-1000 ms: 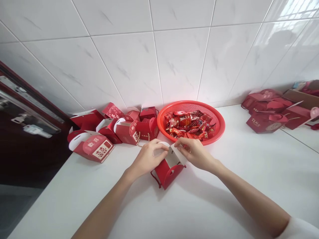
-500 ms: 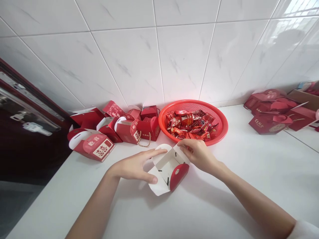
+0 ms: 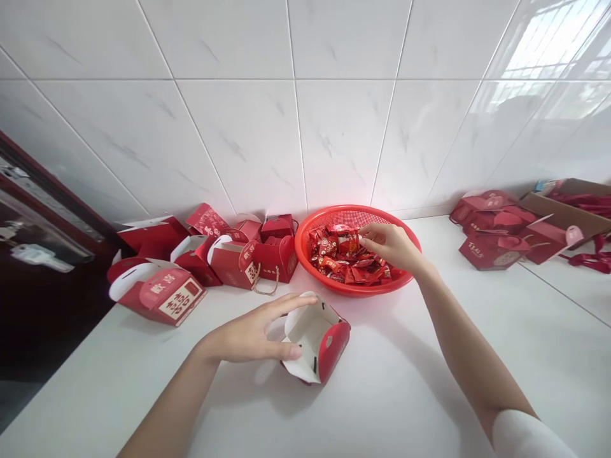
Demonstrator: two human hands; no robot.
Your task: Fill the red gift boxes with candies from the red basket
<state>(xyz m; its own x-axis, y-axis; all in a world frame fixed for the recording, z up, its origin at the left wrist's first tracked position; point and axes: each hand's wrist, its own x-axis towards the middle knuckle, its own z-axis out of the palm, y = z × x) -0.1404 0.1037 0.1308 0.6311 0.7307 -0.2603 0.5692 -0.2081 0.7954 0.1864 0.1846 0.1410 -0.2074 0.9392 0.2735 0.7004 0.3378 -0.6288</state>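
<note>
An open box [image 3: 334, 350], red outside and white inside, stands on the white table in front of me. My left hand [image 3: 258, 334] holds it at the left, thumb on the near flap and fingers along the far flap. Small dark strips show on its inner walls. Over the red plastic basket [image 3: 300, 251], my right hand [image 3: 389, 245] reaches in from the right. Its fingers are pinched at a red and gold wrapped candy [image 3: 349, 242] on top of the pile. The fingertips are partly hidden among the wrappers.
Several red gift boxes [image 3: 165, 296] stand at the left, one with a rope handle [image 3: 267, 291]. More red boxes [image 3: 496, 251] lie at the right beside a cardboard carton [image 3: 563, 213] with red ribbons. A tiled wall [image 3: 344, 140] closes off the back.
My right hand has left the box's flap and moved up into the basket of candies. My left hand stays on the box, whose flaps now stand more upright. The view has shifted slightly.
</note>
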